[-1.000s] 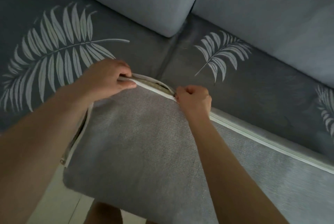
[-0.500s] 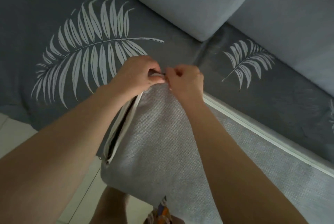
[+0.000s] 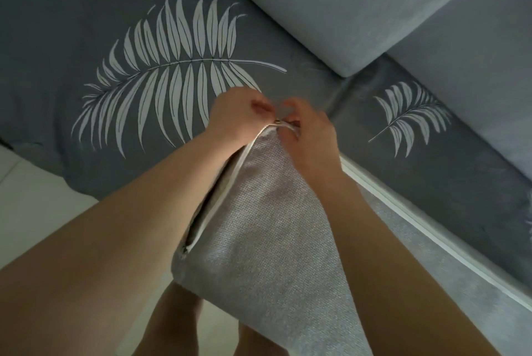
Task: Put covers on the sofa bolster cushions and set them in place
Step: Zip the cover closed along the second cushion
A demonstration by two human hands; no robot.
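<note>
The grip sits at the far corner of the cushion cover (image 3: 259, 226), where both hands meet: the right hand (image 3: 309, 137) has thumb and fingers pinched together on the cover's white edge right at the small metal zipper slider (image 3: 277, 122), and the left hand (image 3: 239, 115) is curled round the same corner from the other side, its fingertips pinching the fabric just beside the slider. They are probably held this close so that one hand can keep the corner taut while the other works the slider round the bend, where a zipper tends to snag. Whether the right fingers are on the pull tab itself or only on the tape next to it cannot be told. From the grip toward the person, the white zipper tape (image 3: 230, 183) runs along the cover's left edge and gapes open in a dark slit, so that side is judged not yet closed. To the right of the grip a second white strip (image 3: 431, 229) follows the cover's far long edge, lying flat and shut. The grey woven cover spreads below and right of the hands, one end hanging off the seat above the person's legs (image 3: 172, 324). Beyond the grip lies the sofa seat cover (image 3: 57, 39) with its white fern print (image 3: 172, 73), and further still the pale back cushions (image 3: 345, 10).
</note>
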